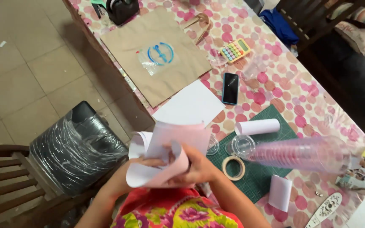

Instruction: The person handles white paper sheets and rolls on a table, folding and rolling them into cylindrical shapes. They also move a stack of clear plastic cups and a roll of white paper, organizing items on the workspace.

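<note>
The pink paper is nearest, held close in front of the person's flowery shirt. It is bent into a loose curl, with a white side showing at the bottom.

The fingers of the right hand wrap tight around the right edge of the paper. The thumb presses on the front. The fingers of the left hand hold the left side from below, and the curl hides most of them. Both hands are shut on the paper, close together.

To roll it well, it seems best to keep both edges level, so the tube comes out straight and not like a cone. A soft, even squeeze would stop creases.

Both wrists bend inward, and both forearms come up from the bottom of the view and meet at the paper. The hands hang in the air at the table's near edge, not resting on it.

Past the hands lies a green mat. On it are a tape ring, a finished white roll and a long clear stack of cups lying on its side. Farther off, on the spotted table, are a phone, a white sheet and a brown bag.
</note>
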